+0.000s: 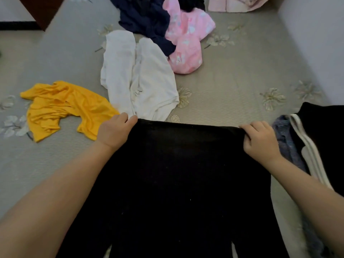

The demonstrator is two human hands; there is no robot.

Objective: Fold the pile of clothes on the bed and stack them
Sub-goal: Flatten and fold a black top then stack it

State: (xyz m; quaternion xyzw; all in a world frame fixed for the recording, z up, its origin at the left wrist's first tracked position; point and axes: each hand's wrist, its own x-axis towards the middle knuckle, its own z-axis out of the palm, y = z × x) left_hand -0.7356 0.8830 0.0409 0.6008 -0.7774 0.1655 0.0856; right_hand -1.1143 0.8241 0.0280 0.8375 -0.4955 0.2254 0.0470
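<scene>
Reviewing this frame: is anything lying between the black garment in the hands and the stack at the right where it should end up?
Nothing visible does. The left hand and right hand pinch the far edge of the black garment, one at each corner. The stack lies directly beside the right hand. The yellow shirt and white garment lie left and beyond.

No legible txt, labels or nos. — nothing readable.

Stack (316, 138) R of garment (186, 174), prob.
</scene>
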